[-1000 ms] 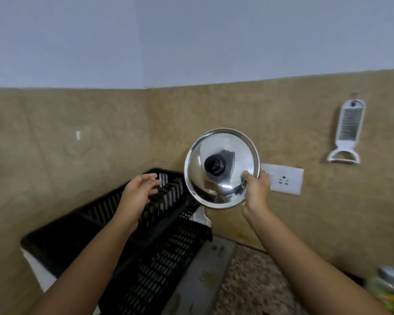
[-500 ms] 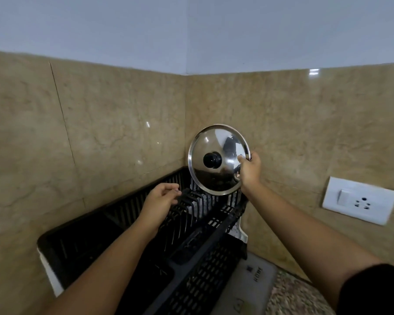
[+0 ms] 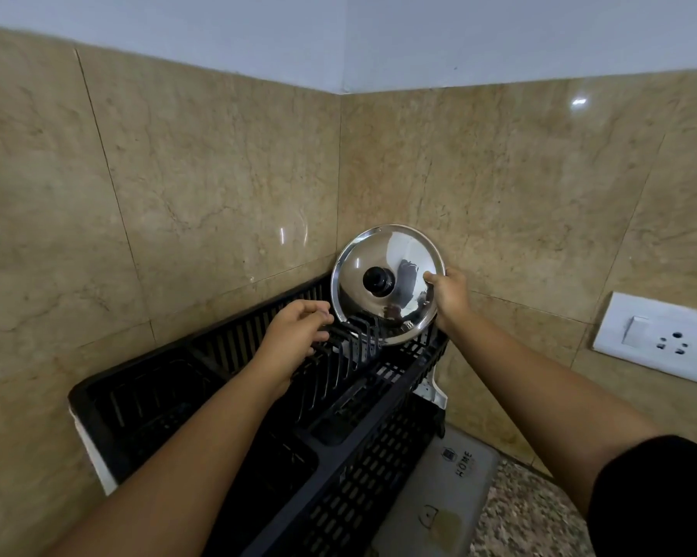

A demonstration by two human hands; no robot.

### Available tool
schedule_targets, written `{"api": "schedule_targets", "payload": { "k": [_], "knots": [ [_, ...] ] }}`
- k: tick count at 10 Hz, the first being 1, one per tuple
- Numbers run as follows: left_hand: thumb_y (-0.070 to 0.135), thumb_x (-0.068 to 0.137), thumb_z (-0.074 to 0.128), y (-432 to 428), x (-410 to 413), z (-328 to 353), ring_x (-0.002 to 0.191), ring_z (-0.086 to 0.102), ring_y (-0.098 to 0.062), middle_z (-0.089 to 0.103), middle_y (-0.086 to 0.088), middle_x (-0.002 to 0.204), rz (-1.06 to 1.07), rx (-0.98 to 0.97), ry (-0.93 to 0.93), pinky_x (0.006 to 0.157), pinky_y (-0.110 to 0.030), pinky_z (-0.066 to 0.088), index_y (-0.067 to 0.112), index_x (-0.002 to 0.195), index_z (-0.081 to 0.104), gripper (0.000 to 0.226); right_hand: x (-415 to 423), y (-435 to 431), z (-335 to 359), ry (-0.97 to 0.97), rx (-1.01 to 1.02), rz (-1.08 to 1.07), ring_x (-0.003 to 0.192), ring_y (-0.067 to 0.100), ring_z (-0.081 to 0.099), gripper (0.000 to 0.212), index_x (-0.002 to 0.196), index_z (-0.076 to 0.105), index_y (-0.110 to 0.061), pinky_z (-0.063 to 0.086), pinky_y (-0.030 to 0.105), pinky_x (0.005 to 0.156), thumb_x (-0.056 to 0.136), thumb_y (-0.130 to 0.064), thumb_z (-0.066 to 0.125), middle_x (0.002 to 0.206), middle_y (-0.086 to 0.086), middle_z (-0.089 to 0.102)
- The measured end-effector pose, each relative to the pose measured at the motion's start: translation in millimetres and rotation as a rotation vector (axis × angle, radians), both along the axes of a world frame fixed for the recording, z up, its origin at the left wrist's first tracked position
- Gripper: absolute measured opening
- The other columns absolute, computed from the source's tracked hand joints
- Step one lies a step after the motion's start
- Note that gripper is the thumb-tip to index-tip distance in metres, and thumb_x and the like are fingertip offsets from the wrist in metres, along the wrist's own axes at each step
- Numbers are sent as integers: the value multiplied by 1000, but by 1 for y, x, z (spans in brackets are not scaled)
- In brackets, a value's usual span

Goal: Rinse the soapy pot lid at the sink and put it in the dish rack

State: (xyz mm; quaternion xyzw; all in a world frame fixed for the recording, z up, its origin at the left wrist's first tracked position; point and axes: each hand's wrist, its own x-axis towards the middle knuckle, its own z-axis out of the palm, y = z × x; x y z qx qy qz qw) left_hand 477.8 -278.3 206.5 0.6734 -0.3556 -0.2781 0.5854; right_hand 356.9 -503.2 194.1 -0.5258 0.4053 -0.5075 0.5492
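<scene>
Right hand (image 3: 451,297) pinches the rim of the pot lid (image 3: 389,283) on its right edge, holding it upright on edge, black knob (image 3: 379,281) facing the camera. Its lower rim sits right at the upright tines (image 3: 350,351) at the far end of the dish rack (image 3: 358,448), in the tiled corner; whether it touches them I can't tell. Left hand (image 3: 294,335) is loosely curled, holding nothing, resting on the tines just left of the lid. Next up, I'd say: lower it straight down into a slot
</scene>
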Motion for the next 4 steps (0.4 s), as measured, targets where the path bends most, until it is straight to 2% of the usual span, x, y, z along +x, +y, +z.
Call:
{"api": "schedule_targets", "payload": {
  "k": [1,2,3,4],
  "knots": [
    [23,95,49,-2,1,-3,100,62,-14,64,2,117,4,-6,-13,73,-23,44,24,109,60,17,-3,-3,1,21,22,57,73,28,52,23,115,55,2,45,36,61,93,-3,50,87,15,57],
    [24,96,49,-2,0,-3,94,60,-11,62,0,118,16,-19,-28,69,-22,42,24,111,59,18,-9,-2,5,62,72,126,73,22,56,25,118,55,0,48,35,64,94,-10,54,87,8,60],
    [24,96,49,1,-2,1,95,59,-11,61,0,119,17,-44,-52,68,-19,41,21,117,59,23,-20,1,11,151,74,184,79,20,61,34,121,55,1,51,34,69,93,-19,59,99,10,64],
    [24,96,49,11,-7,13,94,59,-10,61,0,119,58,-91,-53,68,-19,41,21,118,58,24,-38,12,15,165,20,130,76,18,62,23,111,59,-2,50,28,61,94,-18,58,107,17,66]
  ]
}}
